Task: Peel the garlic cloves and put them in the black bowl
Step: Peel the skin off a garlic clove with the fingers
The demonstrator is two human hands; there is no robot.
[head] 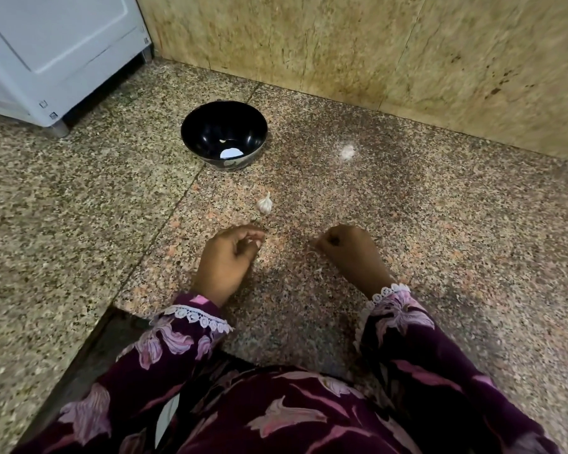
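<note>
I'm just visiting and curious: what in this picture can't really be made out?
- Head view, left hand: curled fingers hide whatever it may pinch.
- Right hand: back faces the camera, hiding the palm.
- Small pale bit in the glossy black bowl: too small to identify.
- Whitish patch on the speckled stone counter: blurred.

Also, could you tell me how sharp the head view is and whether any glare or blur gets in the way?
Head view: motion blur softens the hands, left and right, and the wall; the pale scrap is a smear; a bright glare patch sits inside the black bowl; the garlic bulb reads fairly clearly; wide-angle lens bends the edges.
</note>
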